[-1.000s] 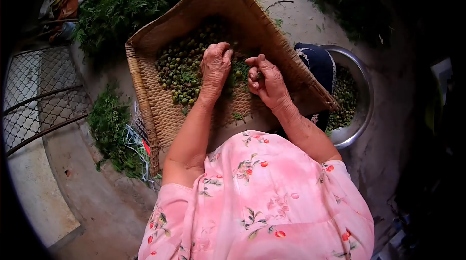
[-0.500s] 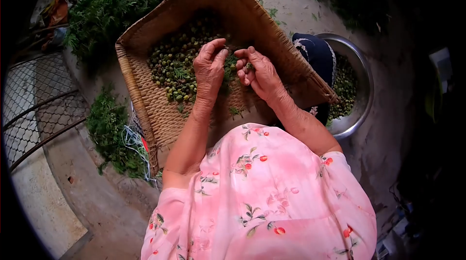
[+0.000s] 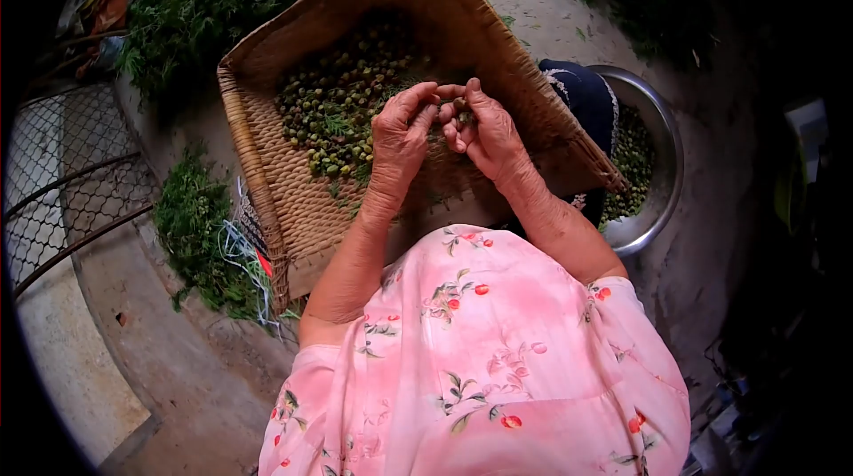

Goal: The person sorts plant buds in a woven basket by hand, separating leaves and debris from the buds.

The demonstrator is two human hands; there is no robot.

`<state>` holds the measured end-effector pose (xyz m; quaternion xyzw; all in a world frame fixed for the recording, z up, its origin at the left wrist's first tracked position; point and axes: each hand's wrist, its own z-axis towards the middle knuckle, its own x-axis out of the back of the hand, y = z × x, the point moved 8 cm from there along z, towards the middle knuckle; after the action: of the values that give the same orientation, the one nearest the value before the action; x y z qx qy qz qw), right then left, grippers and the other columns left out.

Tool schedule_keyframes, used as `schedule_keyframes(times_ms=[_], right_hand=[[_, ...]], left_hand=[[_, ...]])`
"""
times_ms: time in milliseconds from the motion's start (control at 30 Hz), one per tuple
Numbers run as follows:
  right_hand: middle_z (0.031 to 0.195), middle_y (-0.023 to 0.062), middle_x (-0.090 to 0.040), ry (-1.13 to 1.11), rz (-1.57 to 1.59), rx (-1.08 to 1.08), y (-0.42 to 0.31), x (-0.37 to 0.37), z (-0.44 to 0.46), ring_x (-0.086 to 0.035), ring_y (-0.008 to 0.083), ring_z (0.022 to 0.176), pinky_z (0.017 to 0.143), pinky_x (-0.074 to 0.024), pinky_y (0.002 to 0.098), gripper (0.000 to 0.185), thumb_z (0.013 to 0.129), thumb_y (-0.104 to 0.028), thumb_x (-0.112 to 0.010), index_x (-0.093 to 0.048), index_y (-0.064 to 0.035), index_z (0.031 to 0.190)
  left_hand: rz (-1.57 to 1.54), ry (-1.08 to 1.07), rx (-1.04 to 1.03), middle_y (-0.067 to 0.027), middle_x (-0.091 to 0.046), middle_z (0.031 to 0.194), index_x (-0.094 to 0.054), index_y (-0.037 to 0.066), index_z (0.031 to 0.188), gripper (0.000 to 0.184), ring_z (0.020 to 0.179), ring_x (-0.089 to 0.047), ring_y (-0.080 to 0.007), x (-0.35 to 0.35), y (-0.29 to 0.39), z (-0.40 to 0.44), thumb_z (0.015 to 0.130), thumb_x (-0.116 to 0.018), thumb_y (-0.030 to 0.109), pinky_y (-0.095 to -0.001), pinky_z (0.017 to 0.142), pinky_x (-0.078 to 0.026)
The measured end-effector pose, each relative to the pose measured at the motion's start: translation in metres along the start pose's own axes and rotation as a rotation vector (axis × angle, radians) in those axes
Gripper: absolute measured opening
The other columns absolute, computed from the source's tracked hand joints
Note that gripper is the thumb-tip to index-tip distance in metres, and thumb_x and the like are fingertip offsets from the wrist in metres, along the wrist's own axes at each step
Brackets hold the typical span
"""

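A woven basket [image 3: 306,214] lies tilted across my lap, with many small green-brown fruits [image 3: 333,112] heaped in its left and upper part. Above its middle my left hand [image 3: 404,134] has thumb and fingers pinched together; what is between them is too small to name. Touching or nearly touching its fingertips, my right hand [image 3: 484,131] is curled round small roundish fruits, partly visible between the fingers. A green sprig [image 3: 338,125] rests on the fruits left of my hands.
A metal basin [image 3: 668,174] with more fruits stands at the right, beside dark cloth [image 3: 582,103]. Feathery green branches [image 3: 200,19] lie at the upper left. A smaller green pile [image 3: 200,227] and a wire mesh [image 3: 67,174] are on the left.
My hands were apart a second ago and have come together at the fingertips. My left thumb and fingers have closed further. The basket has shifted slightly in view.
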<state>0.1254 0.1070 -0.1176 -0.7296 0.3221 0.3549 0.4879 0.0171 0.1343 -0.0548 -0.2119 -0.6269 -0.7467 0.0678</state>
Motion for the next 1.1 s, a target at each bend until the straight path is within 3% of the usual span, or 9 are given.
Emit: schedule_keyframes(times_ms=[100,133,167,267,333,633,833,967,1100], right_hand=[[0.079,0.0056,-0.059,0.041,0.029,0.010,0.001,0.001,0.001,-0.057,0.0121,0.061,0.048,-0.0454,0.0216,0.054,0.094,-0.048,-0.044,-0.054,0.0013,0.111],[0.087,0.0091,-0.060,-0.039,0.054,-0.003,-0.001,-0.003,0.002,-0.061,0.0173,0.076,0.064,-0.0518,0.0277,0.057,0.093,-0.051,-0.043,-0.052,0.0015,0.114],[0.087,0.0091,-0.060,-0.034,0.054,-0.004,0.000,-0.003,0.001,-0.061,0.0173,0.076,0.064,-0.0518,0.0277,0.057,0.093,-0.051,-0.043,-0.052,0.0015,0.114],[0.104,0.0160,-0.058,-0.032,0.259,-0.009,-0.003,-0.002,0.001,-0.057,0.0273,0.100,0.093,-0.0456,0.0408,0.063,0.092,-0.054,-0.042,-0.050,0.0019,0.119],[0.106,0.0158,-0.058,-0.033,0.303,-0.011,-0.002,-0.001,0.001,-0.057,0.0265,0.101,0.092,-0.0461,0.0401,0.064,0.091,-0.055,-0.043,-0.049,0.0025,0.120],[0.115,0.0131,-0.055,-0.077,0.269,-0.027,0.001,-0.009,-0.002,-0.051,0.0222,0.110,0.099,-0.0402,0.0351,0.076,0.087,-0.062,-0.043,-0.050,0.0050,0.121],[0.115,0.0118,-0.055,-0.079,0.268,-0.035,0.006,-0.005,-0.001,-0.052,0.0205,0.109,0.098,-0.0409,0.0364,0.071,0.088,-0.060,-0.043,-0.051,0.0025,0.121],[0.111,0.0091,-0.057,-0.111,0.287,-0.056,0.009,-0.004,-0.002,-0.055,0.0175,0.101,0.092,-0.0454,0.0361,0.063,0.092,-0.054,-0.042,-0.052,0.0007,0.121],[0.105,0.0054,-0.059,-0.138,0.171,-0.027,0.008,-0.005,-0.002,-0.059,0.0137,0.089,0.080,-0.0510,0.0310,0.041,0.098,-0.032,-0.043,-0.051,-0.0011,0.122]], left_hand=[[-0.054,0.054,0.088,-0.0066,-0.066,0.095,-0.063,0.000,0.107,0.022,0.086,-0.062,-0.0117,0.011,-0.012,-0.002,0.085,-0.060,-0.002,-0.0225,0.078,-0.049],[0.003,0.062,0.039,-0.0061,-0.065,0.095,-0.064,0.000,0.105,0.021,0.086,-0.061,-0.0119,0.013,-0.006,-0.003,0.085,-0.060,-0.001,-0.0224,0.078,-0.049],[0.059,0.070,-0.009,-0.0056,-0.065,0.095,-0.064,0.000,0.104,0.020,0.086,-0.061,-0.0121,0.014,0.002,-0.005,0.085,-0.061,-0.001,-0.0222,0.077,-0.049],[0.219,0.077,-0.177,-0.0076,-0.063,0.099,-0.065,0.003,0.100,0.020,0.091,-0.060,-0.0186,0.008,0.030,-0.007,0.081,-0.064,-0.001,-0.0282,0.081,-0.048],[0.319,0.087,-0.266,-0.0103,-0.061,0.107,-0.066,0.006,0.097,0.023,0.101,-0.056,-0.0255,0.002,0.040,-0.011,0.075,-0.067,0.000,-0.0350,0.088,-0.045],[0.486,0.033,-0.409,-0.0073,-0.059,0.113,-0.067,0.011,0.094,0.026,0.100,-0.056,-0.0243,-0.023,0.048,-0.013,0.069,-0.071,0.007,-0.0372,0.087,-0.040],[0.487,0.084,-0.457,-0.0073,-0.061,0.107,-0.065,0.009,0.086,0.014,0.099,-0.056,-0.0263,-0.023,0.040,-0.013,0.072,-0.067,0.008,-0.0384,0.087,-0.040],[0.253,0.108,-0.226,-0.0091,-0.061,0.107,-0.064,0.007,0.085,0.010,0.099,-0.056,-0.0273,-0.013,0.021,-0.008,0.075,-0.064,0.003,-0.0371,0.086,-0.042],[0.066,0.109,-0.049,-0.0127,-0.061,0.107,-0.063,0.004,0.085,0.009,0.099,-0.056,-0.0269,-0.008,0.006,-0.005,0.077,-0.061,0.000,-0.0357,0.086,-0.045]])
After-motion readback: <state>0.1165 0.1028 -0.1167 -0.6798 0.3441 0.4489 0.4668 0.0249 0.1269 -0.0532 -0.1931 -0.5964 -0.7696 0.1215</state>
